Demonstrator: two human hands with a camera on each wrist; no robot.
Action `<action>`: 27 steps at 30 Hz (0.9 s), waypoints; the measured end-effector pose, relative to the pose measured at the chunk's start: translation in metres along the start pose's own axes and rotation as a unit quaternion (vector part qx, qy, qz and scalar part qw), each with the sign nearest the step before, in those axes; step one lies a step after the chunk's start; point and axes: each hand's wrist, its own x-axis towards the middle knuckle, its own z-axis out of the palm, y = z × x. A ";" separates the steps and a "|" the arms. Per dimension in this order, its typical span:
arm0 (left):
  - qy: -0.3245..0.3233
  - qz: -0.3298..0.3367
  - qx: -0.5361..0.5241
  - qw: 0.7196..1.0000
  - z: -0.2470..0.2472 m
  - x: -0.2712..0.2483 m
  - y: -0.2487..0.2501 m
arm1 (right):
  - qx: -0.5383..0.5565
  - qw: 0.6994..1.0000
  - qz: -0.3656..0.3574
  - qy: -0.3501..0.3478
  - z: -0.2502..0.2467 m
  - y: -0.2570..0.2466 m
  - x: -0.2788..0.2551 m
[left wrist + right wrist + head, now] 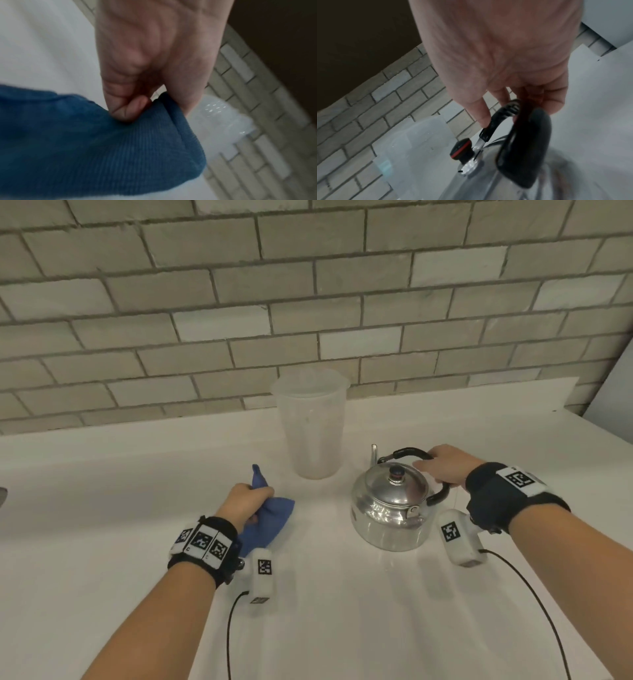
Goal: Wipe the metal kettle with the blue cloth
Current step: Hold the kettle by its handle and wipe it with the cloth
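Kettle [390, 508], metal w/ black knob on lid, sits on white tabletop [342, 611] directly under right hand [445, 465]; that hand's fingers curl over the black handle [409, 453] arching above the lid, gripping it. Right wrist view confirms: fingers [481, 112] wrapped on the handle, knob just below. Left hand [245, 503] is well apart from the kettle, to its left, clenched around a bunched blue cloth [269, 522]; one corner sticks up past the knuckles, rest hangs toward the wrist, touching tabletop. Left wrist view: thumb & fingers [130, 109] pinch the ribbed fabric. Translucent plastic jug [310, 422] stands beyond & between both hands, near brick wall [308, 285].
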 end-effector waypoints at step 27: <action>0.056 0.040 -0.198 0.978 0.191 -0.066 0.015 | 0.314 0.937 -0.146 -0.046 0.057 -0.060 -0.010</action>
